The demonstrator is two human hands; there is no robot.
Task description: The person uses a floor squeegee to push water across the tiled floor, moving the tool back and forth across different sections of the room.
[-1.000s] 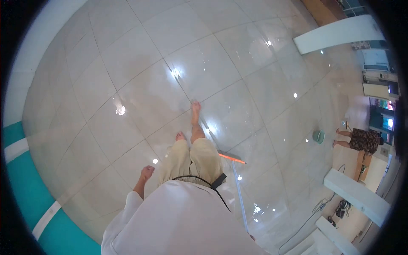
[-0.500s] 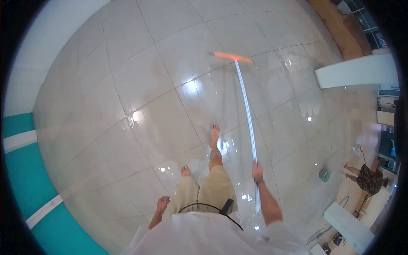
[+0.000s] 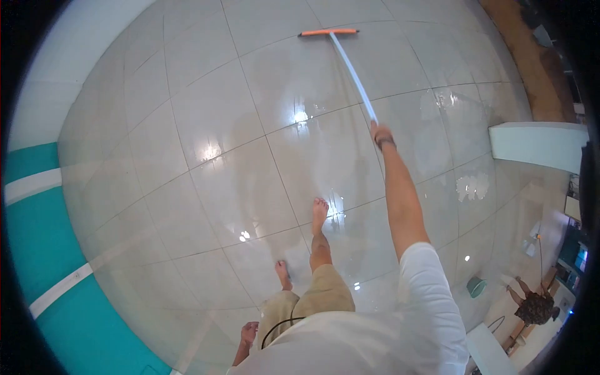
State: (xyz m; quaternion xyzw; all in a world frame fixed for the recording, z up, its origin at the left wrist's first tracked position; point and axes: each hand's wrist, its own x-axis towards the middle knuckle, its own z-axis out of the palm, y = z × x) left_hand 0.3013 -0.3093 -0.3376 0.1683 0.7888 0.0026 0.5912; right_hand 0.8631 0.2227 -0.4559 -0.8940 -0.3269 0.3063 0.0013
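Head view is showing the right hand (image 3: pixel 379 133) gripping the end of a light, stiff squeegee (image 3: pixel 340 50) on wet tiles (image 3: pixel 219 112), the left hand (image 3: pixel 249 333) hanging loosely open.

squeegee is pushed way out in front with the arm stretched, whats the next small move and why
Probably draw the squeegee back toward the feet. The right hand grips the handle end with the arm fully extended, so little reach looks left for pushing, and the wet floor lies between blade and body.
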